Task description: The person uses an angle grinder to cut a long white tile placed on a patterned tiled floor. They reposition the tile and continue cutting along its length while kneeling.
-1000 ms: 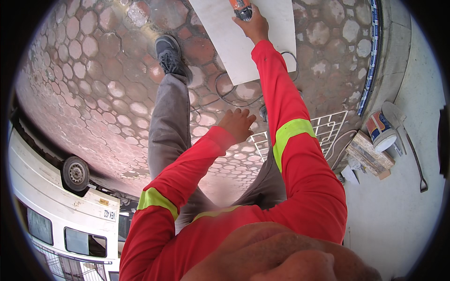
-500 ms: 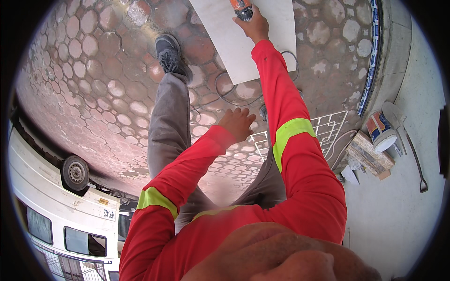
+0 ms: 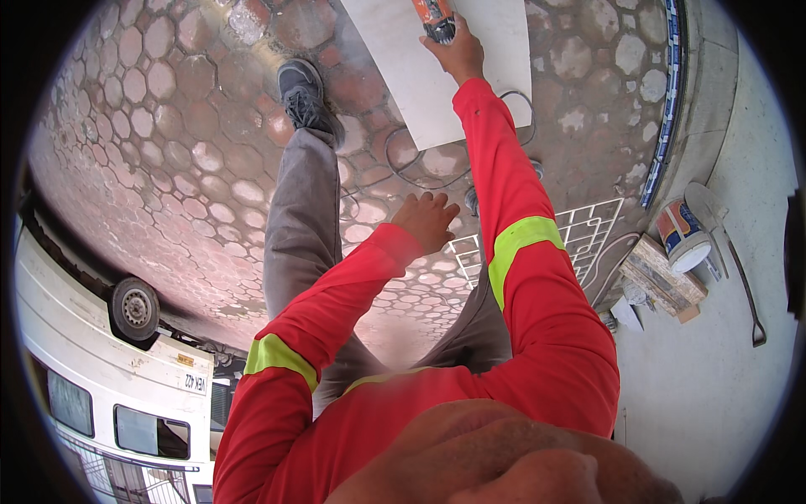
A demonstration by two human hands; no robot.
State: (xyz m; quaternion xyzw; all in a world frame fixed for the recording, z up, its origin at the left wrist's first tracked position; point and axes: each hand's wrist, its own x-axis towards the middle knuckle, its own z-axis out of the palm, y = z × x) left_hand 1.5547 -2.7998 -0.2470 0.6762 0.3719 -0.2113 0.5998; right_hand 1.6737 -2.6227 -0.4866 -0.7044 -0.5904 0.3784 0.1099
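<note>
Tool, handheld, orange-and-black point(image 3: 435, 15), slightly nearer body than earlier, over flat white board point(image 3: 430, 105); bare right hand point(image 3: 458, 52) curled round dark end. Bare left hand point(image 3: 426, 223) half-curled, nothing visible held. Reddish hexagonal paving point(image 3: 197, 126) beyond board's left edge.

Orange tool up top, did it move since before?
Yes, slightly: the orange tool has shifted down the picture, closer to the lower end of the white board.

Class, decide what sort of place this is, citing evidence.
Probably an outdoor paved yard serving as a work area: reddish hexagonal paving stones, a white vehicle, and an orange-and-black tool in the right hand, at a flat white board.
</note>
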